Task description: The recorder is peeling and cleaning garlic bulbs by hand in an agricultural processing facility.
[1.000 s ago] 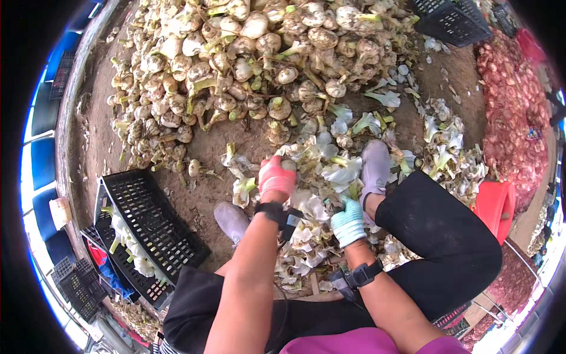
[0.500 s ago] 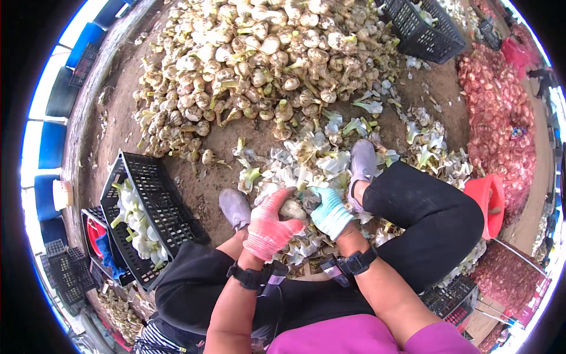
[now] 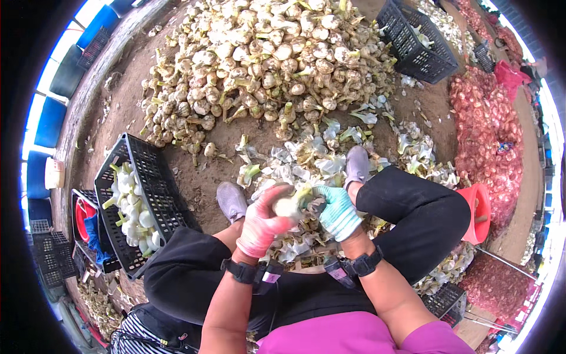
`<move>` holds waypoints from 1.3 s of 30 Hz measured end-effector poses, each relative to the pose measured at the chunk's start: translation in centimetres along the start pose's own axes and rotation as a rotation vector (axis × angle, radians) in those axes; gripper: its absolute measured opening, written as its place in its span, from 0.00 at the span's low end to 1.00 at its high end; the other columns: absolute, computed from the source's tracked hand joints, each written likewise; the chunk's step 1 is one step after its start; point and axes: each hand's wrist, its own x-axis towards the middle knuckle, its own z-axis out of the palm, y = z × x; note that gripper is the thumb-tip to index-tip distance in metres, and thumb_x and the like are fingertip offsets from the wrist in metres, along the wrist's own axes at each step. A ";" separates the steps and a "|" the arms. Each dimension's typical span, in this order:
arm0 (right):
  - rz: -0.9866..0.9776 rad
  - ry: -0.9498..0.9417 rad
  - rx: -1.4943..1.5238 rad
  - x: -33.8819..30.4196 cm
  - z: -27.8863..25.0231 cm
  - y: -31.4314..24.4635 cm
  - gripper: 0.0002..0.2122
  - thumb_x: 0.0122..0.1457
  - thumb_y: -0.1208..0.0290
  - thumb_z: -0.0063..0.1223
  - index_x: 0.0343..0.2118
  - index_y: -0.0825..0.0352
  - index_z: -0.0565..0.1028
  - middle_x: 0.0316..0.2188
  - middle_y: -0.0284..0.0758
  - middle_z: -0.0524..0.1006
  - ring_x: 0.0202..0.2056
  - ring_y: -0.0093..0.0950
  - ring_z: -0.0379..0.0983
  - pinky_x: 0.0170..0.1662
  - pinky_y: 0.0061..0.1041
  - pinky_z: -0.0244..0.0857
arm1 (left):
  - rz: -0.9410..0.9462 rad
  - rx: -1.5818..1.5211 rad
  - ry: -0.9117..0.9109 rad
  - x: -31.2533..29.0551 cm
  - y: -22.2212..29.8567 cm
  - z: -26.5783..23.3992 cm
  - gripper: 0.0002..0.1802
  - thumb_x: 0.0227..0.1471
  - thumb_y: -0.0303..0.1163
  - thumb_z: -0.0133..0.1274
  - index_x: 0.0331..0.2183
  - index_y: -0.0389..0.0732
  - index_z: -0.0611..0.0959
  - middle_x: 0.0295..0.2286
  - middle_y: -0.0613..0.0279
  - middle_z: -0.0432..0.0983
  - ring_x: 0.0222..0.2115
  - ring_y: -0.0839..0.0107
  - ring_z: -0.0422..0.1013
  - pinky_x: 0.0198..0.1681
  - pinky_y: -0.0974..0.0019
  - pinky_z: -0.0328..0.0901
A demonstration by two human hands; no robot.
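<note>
My left hand (image 3: 263, 223), in a pink glove, is wrapped round a pale garlic bulb (image 3: 286, 207) above my lap. The bulb's greenish stem (image 3: 303, 193) points toward my right hand (image 3: 337, 213), which wears a light teal glove. Its fingers are closed at the stem end. A dark grey patch shows at those fingertips; whether it is soiled glove or something held cannot be made out. Below and beyond my hands lie loose white garlic skins (image 3: 306, 154) between my feet.
A large heap of untrimmed garlic (image 3: 259, 65) rises ahead. At my left stands a black crate (image 3: 162, 192) with cleaned garlic (image 3: 131, 206) in it. Another black crate (image 3: 421, 50) stands far right, near red net sacks (image 3: 486, 141). A red bucket (image 3: 475, 212) is beside my right knee.
The bulb has turned in my left hand, so its pale side and stem now show. Both hands have shifted slightly, and the view has tilted a little.
</note>
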 end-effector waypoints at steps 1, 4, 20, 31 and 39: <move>-0.004 0.022 0.034 -0.1 0.0 0.2 0.11 0.45 0.84 0.41 0.33 0.71 0.72 0.26 0.35 0.75 0.28 0.20 0.68 0.33 0.21 0.63 | -0.065 -0.273 -0.007 0.0 0.0 0.1 0.30 0.35 0.30 0.55 0.45 0.36 0.68 0.40 0.59 0.64 0.39 0.67 0.64 0.40 0.68 0.62; -0.036 0.088 0.099 -0.1 0.6 0.3 0.12 0.46 0.84 0.40 0.35 0.72 0.71 0.27 0.34 0.74 0.29 0.19 0.68 0.33 0.18 0.62 | -0.267 -0.825 -0.144 0.0 -1.1 -1.1 0.32 0.41 0.37 0.53 0.48 0.38 0.63 0.39 0.57 0.65 0.36 0.66 0.66 0.34 0.67 0.65; 0.111 0.075 0.319 -2.0 1.5 -2.2 0.10 0.48 0.81 0.43 0.34 0.72 0.71 0.25 0.31 0.74 0.26 0.17 0.68 0.29 0.14 0.62 | -0.430 -0.583 0.328 1.9 -2.4 -2.5 0.26 0.52 0.50 0.38 0.44 0.39 0.66 0.35 0.59 0.70 0.31 0.70 0.70 0.26 0.70 0.66; 0.258 0.173 0.117 0.2 -0.2 4.8 0.09 0.48 0.77 0.45 0.34 0.71 0.70 0.21 0.31 0.70 0.22 0.20 0.66 0.28 0.17 0.61 | -0.081 -0.548 -0.020 -0.2 0.5 -2.0 0.33 0.37 0.33 0.59 0.45 0.35 0.65 0.37 0.57 0.69 0.36 0.68 0.68 0.34 0.69 0.67; 0.765 -0.070 1.166 0.7 1.0 -2.0 0.14 0.57 0.77 0.30 0.44 0.75 0.62 0.26 0.36 0.69 0.19 0.10 0.59 0.17 0.01 0.53 | -0.138 -0.446 0.001 -0.5 0.0 -1.9 0.35 0.36 0.39 0.60 0.45 0.31 0.67 0.38 0.55 0.69 0.38 0.68 0.68 0.43 0.69 0.63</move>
